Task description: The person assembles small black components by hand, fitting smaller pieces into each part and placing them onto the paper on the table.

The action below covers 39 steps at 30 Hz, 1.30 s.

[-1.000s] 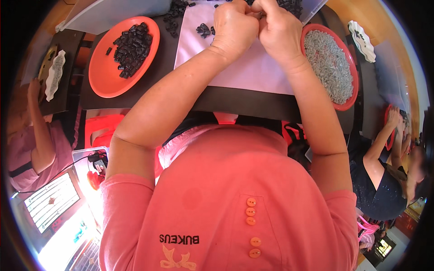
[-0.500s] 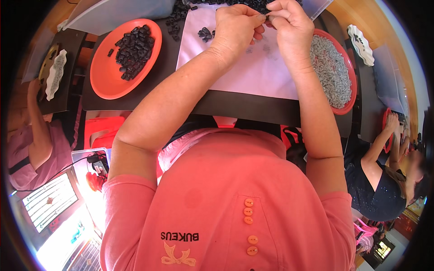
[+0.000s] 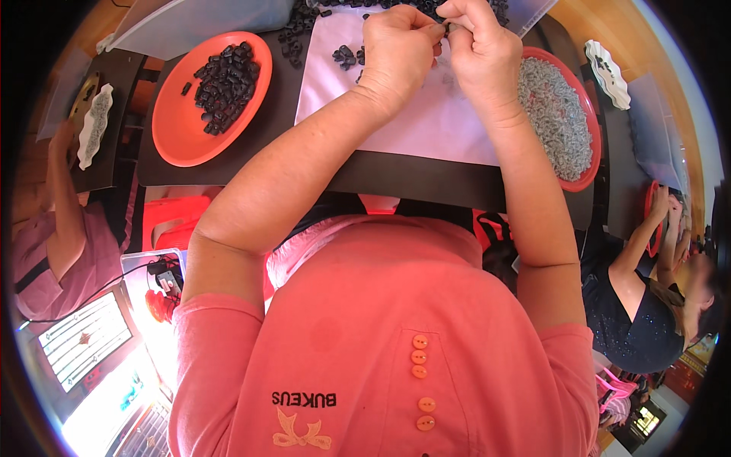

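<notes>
My left hand (image 3: 397, 57) and my right hand (image 3: 487, 62) meet above a pale pink sheet (image 3: 426, 141) at the far edge of the view. Thumb and fingers of both are pinched on one small dark piece (image 3: 447, 29), mostly covered by the fingertips. A small cluster of black plastic pieces (image 3: 346, 55) lies on the sheet beside my left wrist. To the left, an orange-red plate (image 3: 175, 137) bears a heap of glossy black pieces (image 3: 227, 87). Right of my right forearm, a red plate (image 3: 594, 129) holds many tiny grey-clear pieces (image 3: 556, 114).
A translucent plastic bin (image 3: 198, 27) stands behind the left plate. More black pieces (image 3: 293, 46) are spread along the far side of the dark table (image 3: 426, 179). Other people sit at the left and right, near white scalloped dishes (image 3: 608, 75).
My right hand has shifted a little to the left, and its fingers have curled in closer to my left fingertips. The plates stay where they were.
</notes>
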Available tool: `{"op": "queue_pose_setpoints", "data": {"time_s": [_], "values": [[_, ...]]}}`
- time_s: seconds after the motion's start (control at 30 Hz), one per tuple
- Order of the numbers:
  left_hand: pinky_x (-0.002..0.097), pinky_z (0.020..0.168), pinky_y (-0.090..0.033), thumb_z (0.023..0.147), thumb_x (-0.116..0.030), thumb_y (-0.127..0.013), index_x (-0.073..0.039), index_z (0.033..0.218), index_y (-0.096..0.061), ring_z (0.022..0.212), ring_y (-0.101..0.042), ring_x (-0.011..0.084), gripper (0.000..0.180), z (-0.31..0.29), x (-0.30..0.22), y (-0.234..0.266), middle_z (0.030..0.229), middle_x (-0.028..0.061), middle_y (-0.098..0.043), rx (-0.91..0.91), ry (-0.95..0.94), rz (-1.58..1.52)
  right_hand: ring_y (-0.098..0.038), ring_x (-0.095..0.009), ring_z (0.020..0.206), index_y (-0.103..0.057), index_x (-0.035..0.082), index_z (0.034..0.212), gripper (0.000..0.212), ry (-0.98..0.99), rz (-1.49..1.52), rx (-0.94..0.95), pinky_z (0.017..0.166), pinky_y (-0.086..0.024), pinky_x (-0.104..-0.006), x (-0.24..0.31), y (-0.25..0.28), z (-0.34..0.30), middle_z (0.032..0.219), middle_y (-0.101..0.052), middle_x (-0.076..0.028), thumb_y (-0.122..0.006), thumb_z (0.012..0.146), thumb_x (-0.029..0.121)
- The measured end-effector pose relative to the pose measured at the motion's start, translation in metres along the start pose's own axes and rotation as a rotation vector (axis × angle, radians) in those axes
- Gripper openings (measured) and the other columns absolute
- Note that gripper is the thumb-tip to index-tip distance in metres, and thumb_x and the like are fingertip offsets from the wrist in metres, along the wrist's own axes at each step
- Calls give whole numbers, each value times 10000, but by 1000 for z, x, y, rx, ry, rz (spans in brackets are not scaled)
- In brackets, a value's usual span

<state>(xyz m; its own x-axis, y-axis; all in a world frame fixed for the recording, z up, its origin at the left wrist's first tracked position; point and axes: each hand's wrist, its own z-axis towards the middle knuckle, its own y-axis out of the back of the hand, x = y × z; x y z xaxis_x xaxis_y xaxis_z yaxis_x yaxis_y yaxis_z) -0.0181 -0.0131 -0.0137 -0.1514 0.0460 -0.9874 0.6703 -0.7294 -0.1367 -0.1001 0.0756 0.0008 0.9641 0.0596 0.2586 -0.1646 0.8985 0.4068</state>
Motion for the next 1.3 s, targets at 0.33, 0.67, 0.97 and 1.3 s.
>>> {"op": "queue_pose_setpoints", "data": {"time_s": [0.33, 0.67, 0.97, 1.3], "values": [[286, 531, -470, 932, -22, -631, 33, 842, -646, 575, -552, 146, 107, 6, 11, 3, 685, 61, -611, 201, -371, -152, -735, -221, 756, -583, 9, 993, 238, -158, 134, 192, 668, -565, -321, -10, 14, 4, 791, -684, -151, -489, 826, -132], [305, 515, -476, 939, -58, -638, 41, 856, -683, 593, -586, 160, 137, 0, -3, 1, 722, 88, -653, -27, 94, -86, -714, -356, 852, -622, 26, 1069, 295, -65, -85, 71, 740, -571, -413, 2, -5, -7, 919, -703, -195, -533, 818, -101], [307, 572, -502, 934, -79, -674, 58, 853, -688, 644, -613, 171, 160, -1, 4, 3, 764, 106, -682, -60, 63, -209, -684, -401, 944, -646, 8, 1111, 399, -57, -107, 89, 832, -550, -450, 10, -13, -14, 1012, -702, -206, -532, 748, -113], [372, 613, -519, 870, -16, -687, 45, 898, -706, 706, -654, 209, 70, 3, 3, -2, 841, 130, -704, -97, 230, -408, -690, -379, 969, -648, 1, 1146, 455, -68, -63, 67, 854, -555, -429, 4, -12, -11, 1037, -701, -209, -520, 735, -147]]}}
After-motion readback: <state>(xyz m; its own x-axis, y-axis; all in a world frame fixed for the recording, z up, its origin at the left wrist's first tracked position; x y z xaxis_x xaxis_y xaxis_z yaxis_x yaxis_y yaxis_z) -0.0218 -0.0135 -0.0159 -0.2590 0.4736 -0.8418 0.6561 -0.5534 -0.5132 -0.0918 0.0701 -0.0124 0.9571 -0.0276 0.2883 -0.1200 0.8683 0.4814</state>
